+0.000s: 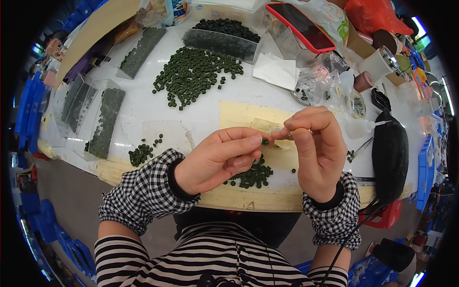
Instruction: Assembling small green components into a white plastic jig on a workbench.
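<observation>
Dark green ring (265, 141) is pinched in the left hand (217, 160) grip, above the bench's (143, 110) near edge. Right hand (318, 150) grip is closed on a small clear piece (276, 130), touching the left fingertips.

Small dark-green ring (265, 141) pinched between fingertips, above table.

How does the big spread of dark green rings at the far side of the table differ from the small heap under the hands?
The far spread of rings is much larger and lies scattered flat on bare white table. The small heap is compact, sits on a yellowish sheet, and is partly hidden by the left hand. Both look like the same small dark green rings.
</observation>
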`<state>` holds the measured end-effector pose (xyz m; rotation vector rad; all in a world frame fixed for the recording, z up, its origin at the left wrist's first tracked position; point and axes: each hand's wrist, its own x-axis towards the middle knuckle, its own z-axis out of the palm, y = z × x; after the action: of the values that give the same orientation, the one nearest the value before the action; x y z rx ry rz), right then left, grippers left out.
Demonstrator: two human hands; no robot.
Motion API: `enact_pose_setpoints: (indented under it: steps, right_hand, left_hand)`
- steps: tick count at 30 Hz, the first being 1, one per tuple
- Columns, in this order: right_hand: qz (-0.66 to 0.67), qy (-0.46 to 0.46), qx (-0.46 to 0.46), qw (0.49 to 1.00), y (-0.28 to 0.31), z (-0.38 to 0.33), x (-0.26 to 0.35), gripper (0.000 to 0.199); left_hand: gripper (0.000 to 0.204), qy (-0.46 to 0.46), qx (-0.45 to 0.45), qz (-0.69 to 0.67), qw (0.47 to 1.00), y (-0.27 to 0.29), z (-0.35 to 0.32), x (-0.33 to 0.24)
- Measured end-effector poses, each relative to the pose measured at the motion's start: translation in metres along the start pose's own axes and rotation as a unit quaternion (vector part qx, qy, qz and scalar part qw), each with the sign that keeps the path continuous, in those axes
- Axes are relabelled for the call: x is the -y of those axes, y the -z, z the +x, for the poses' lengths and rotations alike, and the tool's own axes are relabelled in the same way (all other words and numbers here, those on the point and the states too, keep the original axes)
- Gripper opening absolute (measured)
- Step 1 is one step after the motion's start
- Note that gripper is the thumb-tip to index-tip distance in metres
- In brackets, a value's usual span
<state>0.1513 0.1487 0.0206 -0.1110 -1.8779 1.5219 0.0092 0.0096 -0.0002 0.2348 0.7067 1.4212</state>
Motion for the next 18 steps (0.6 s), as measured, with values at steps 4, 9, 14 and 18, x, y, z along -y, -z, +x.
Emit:
enact_pose_setpoints:
  steps: [4,9,14,18]
  right_hand:
    - [-0.026,0.013,0.006,1.0,0.0005,-0.0007,-0.0012,0.012]
    - [-0.045,0.019,0.004,0.999,0.0,-0.001,-0.0018,0.012]
    - [-0.055,0.021,0.002,0.998,-0.0006,-0.0012,-0.0019,0.011]
    - [-0.067,0.03,0.008,0.997,0.0003,-0.001,-0.0025,0.011]
  left_hand:
    - [0.024,-0.002,-0.002,-0.001,1.0,-0.0001,0.0003,0.0007]
    - [0.024,-0.004,0.004,-0.006,1.0,0.0013,0.0006,0.0012]
    - [0.024,-0.004,0.001,-0.01,1.0,0.0011,0.0002,0.0012]
    - [0.024,-0.004,-0.003,-0.007,1.0,0.0007,0.0002,0.0006]
